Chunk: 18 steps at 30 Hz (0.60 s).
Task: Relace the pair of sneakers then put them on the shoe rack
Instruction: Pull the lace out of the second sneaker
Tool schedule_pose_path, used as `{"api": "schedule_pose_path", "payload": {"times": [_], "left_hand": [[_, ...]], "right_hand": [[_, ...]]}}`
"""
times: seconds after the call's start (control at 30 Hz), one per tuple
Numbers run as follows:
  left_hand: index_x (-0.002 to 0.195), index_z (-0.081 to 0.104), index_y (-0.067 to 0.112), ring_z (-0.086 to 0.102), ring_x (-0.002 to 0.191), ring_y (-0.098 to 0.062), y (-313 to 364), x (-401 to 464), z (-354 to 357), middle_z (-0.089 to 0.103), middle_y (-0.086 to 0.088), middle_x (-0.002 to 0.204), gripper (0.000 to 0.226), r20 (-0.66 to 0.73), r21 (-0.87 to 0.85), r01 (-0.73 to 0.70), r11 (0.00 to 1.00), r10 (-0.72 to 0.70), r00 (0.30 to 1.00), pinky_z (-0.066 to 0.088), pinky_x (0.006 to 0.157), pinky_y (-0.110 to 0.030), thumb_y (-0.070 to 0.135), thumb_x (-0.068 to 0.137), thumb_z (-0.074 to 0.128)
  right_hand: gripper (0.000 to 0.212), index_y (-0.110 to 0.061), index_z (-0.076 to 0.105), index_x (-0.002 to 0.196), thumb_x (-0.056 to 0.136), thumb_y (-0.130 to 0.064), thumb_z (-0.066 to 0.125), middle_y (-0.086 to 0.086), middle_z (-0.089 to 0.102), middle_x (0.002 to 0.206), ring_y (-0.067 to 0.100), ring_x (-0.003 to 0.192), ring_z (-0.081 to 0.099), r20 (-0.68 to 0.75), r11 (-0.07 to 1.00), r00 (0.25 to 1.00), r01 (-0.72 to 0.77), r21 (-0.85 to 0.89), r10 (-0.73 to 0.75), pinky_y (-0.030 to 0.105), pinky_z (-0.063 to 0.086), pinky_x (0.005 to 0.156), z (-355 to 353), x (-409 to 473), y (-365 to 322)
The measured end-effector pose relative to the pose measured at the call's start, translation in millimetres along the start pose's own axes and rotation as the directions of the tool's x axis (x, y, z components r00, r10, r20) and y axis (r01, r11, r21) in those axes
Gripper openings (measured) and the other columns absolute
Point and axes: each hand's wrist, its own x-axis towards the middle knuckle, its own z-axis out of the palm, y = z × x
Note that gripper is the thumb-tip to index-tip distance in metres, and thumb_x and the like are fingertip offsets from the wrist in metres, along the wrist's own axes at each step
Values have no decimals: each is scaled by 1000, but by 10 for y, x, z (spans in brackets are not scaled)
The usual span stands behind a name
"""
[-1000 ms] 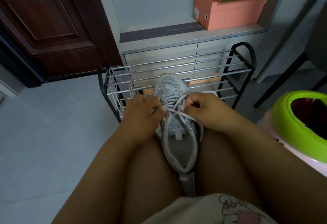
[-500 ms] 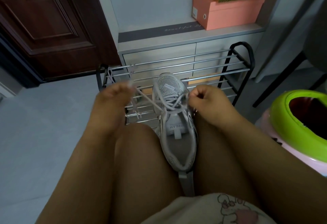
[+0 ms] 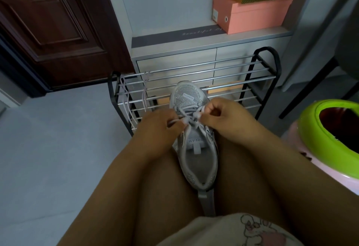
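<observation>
A grey sneaker [image 3: 196, 160] sits between my thighs, toe pointing away toward the shoe rack [image 3: 258, 82]. Its pale lace [image 3: 185, 116] crosses over the upper eyelets. My left hand [image 3: 157, 129] pinches one lace end at the shoe's left side. My right hand [image 3: 223, 115] pinches the other lace strand at the right side, fingers curled. A second loose lace [image 3: 126, 98] hangs over the rack's left bars. The other sneaker is not in view.
The metal shoe rack stands in front of a grey cabinet [image 3: 174, 61] with pink boxes [image 3: 250, 14] on top. A dark wooden door [image 3: 48, 27] is at the left. A green and pink bin [image 3: 328, 135] sits close at my right. Grey floor lies to the left.
My left hand, which had pulled the lace out to the left half a second ago, has come back in to the shoe. My right hand stays at the eyelets.
</observation>
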Motion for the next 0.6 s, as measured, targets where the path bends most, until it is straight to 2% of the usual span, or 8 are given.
{"api": "schedule_pose_path", "payload": {"times": [0.13, 0.2, 0.27, 0.3, 0.37, 0.47, 0.53, 0.6], "left_hand": [[63, 47, 20, 43, 56, -5, 0, 4, 9, 47, 4, 63, 31, -42, -44, -39, 998, 38, 998, 36, 57, -25, 27, 92, 54], [66, 49, 15, 43, 51, -2, 51, -15, -35, 45, 5, 60, 29, -109, -204, 25, 979, -48, 993, 37, 51, -16, 22, 93, 53], [74, 54, 8, 45, 49, 0, 37, -19, -107, 49, -1, 64, 25, -227, -380, 125, 917, -224, 948, 39, 45, -12, 20, 95, 50], [79, 57, 8, 50, 54, 1, 11, -18, -148, 55, -4, 69, 23, -283, -460, 162, 873, -317, 905, 40, 45, -10, 21, 96, 49], [79, 60, 14, 64, 74, -8, -60, -13, -224, 66, -4, 78, 25, -315, -660, 139, 738, -440, 841, 50, 64, -16, 24, 98, 47], [78, 54, 12, 69, 77, -16, -36, -17, -291, 67, 1, 68, 26, -236, -901, 4, 433, -500, 833, 55, 82, -32, 17, 101, 42], [79, 50, 11, 68, 68, -15, 24, -26, -281, 65, 2, 61, 24, -232, -925, -24, 379, -513, 826, 57, 80, -36, 15, 101, 40], [80, 48, 12, 64, 59, -12, 56, -23, -282, 60, 2, 58, 23, -230, -938, -40, 343, -535, 813, 57, 76, -36, 13, 101, 39]], "right_hand": [[26, -17, 52, 64, 85, -25, 67, -8, 49, 58, 1, 49, 43, 29, 998, 999, 35, 53, -36, 17, 36, 54, 69, 20, -12], [27, -18, 52, 63, 86, -19, 65, -5, 51, 57, 1, 47, 44, -101, 987, 995, 21, 161, -5, 18, 38, 55, 51, 61, 12], [19, -11, 55, 69, 88, -14, 58, 0, 56, 60, 7, 48, 48, -291, 928, 952, 24, 373, 92, 26, 40, 55, -40, 128, 61], [17, -6, 54, 74, 91, -10, 54, 2, 58, 61, 9, 45, 48, -336, 872, 930, 36, 488, 150, 27, 41, 50, -95, 147, 74], [21, -6, 49, 75, 95, -3, 45, 4, 58, 62, 12, 41, 45, -369, 757, 904, 83, 649, 217, 23, 39, 41, -152, 165, 81], [27, -15, 43, 73, 98, -6, 41, 2, 52, 60, 9, 40, 42, -467, 633, 845, 216, 743, 260, 20, 36, 39, -229, 157, 93], [30, -18, 45, 70, 99, -10, 41, -2, 48, 56, 7, 41, 39, -492, 650, 830, 224, 726, 264, 17, 34, 40, -326, 170, 87], [33, -20, 49, 64, 95, -8, 47, -1, 45, 53, 8, 41, 37, -391, 699, 890, 125, 704, 234, 17, 32, 41, -361, 150, 78]]}}
